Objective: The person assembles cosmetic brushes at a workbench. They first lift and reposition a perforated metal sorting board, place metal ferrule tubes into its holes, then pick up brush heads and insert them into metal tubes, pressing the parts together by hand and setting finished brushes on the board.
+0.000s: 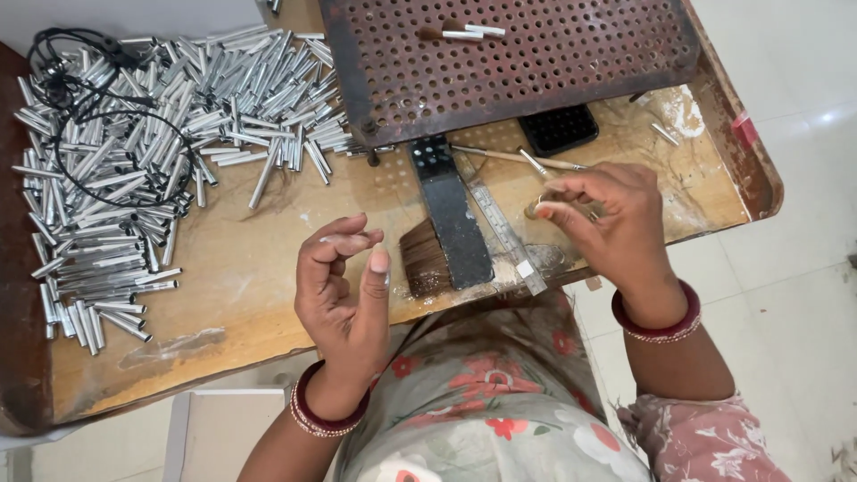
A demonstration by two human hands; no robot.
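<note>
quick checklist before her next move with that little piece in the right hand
1. Right hand pinching a small piece at its fingertips: ok.
2. What the piece is: cannot tell, too small.
3. Left hand free, palm up, holding nothing: ok.
4. Metal tubes piled on the table to the left hand's side: ok.
5. Brush bristles beside the black bar, between the hands: ok.
6. Black cord lying across the tubes: not ok.

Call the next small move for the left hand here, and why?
Probably a reach left to the pile of silver metal tubes for one piece. The left hand hangs open and seemingly empty over the wooden board, while the right hand pinches a small ring-like part at its fingertips with nothing to pair it with.
</note>
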